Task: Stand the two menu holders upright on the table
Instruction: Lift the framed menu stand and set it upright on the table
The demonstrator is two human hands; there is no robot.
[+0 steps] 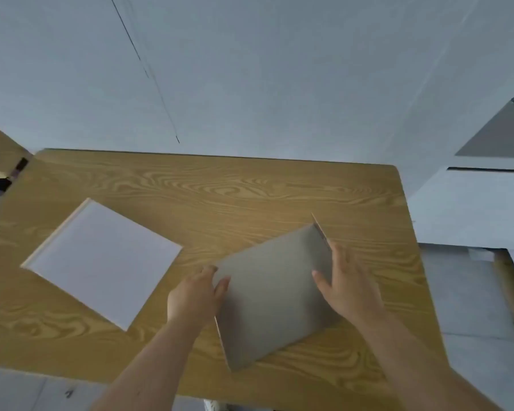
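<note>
A grey menu holder (pixel 272 295) is on the wooden table (pixel 220 197) at the centre right, its cover tilted up with a thin edge showing at its far corner. My left hand (pixel 198 295) grips its left edge, thumb on top. My right hand (pixel 349 287) holds its right edge, fingers over the cover. A white menu holder (pixel 101 259) lies flat and closed on the left of the table, apart from both hands.
The table's far edge meets a pale wall. A dark object (pixel 9 173) sits past the table's left corner. Pale floor and a light-coloured unit (pixel 472 209) lie to the right. Bare wood stretches behind both holders.
</note>
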